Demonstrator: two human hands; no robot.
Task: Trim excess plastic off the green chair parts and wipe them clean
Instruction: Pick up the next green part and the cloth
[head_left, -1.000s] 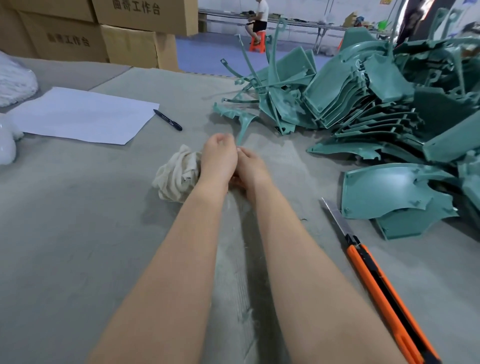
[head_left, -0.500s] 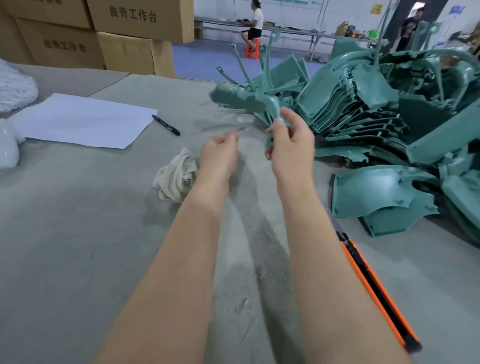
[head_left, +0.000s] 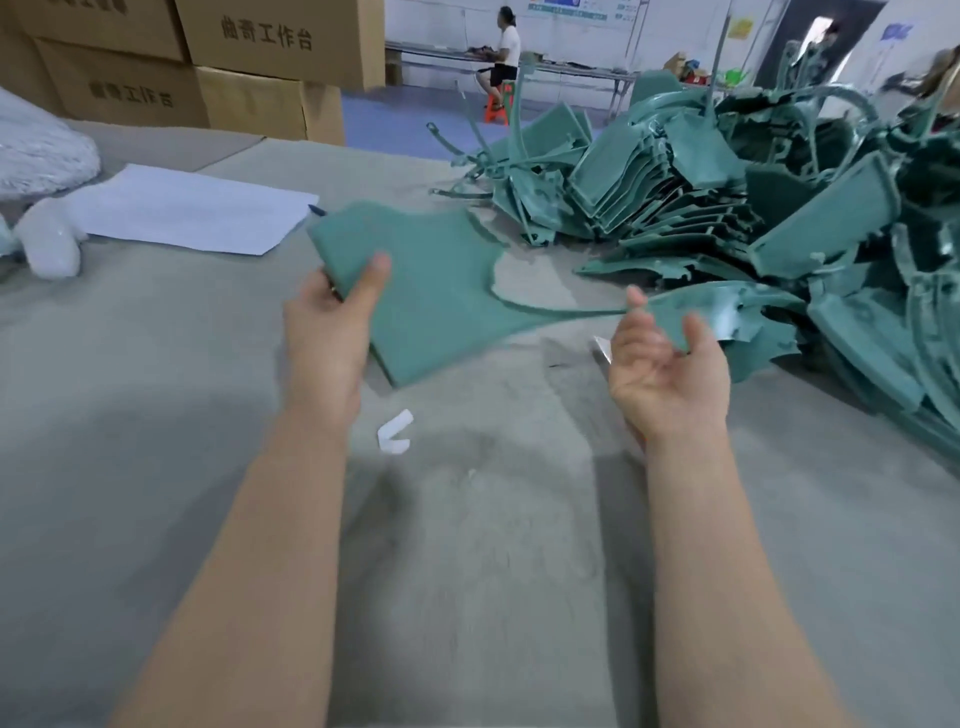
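While holding a green chair part (head_left: 441, 291) up over the grey table (head_left: 156, 415), pinching its near left corner with the left hand (head_left: 332, 322) — thumb pressed flat on the top face, fingers curled underneath. Cupping the opposite end with the right hand (head_left: 670, 369), palm up, fingers half curled, index finger on one side of the green end and thumb on the other; blurred there, so cannot tell how firmly gripped. Spans the gap between both hands: broad flat panel on the left, thin curved strip running right. Tilts, with the panel's near lower corner closest to the table; cannot tell whether touching it.

Behind and to the right, on the same table, a big tangled pile of green parts (head_left: 727, 208), well apart from the left hand, just beyond the right. Just left of the right hand, flat on the table, the tip of a knife blade (head_left: 601, 347); rest hidden by the wrist. Between the forearms, nearer than the held part, a small bent white scrap (head_left: 395, 434). Farther left, a sheet of white paper (head_left: 192, 208), with a dark pen tip (head_left: 317, 210) peeking out beside the part's corner. Behind the table, stacked cardboard boxes (head_left: 270, 41) with printed characters — and beyond, a seated person (head_left: 506, 49) at a long bench.
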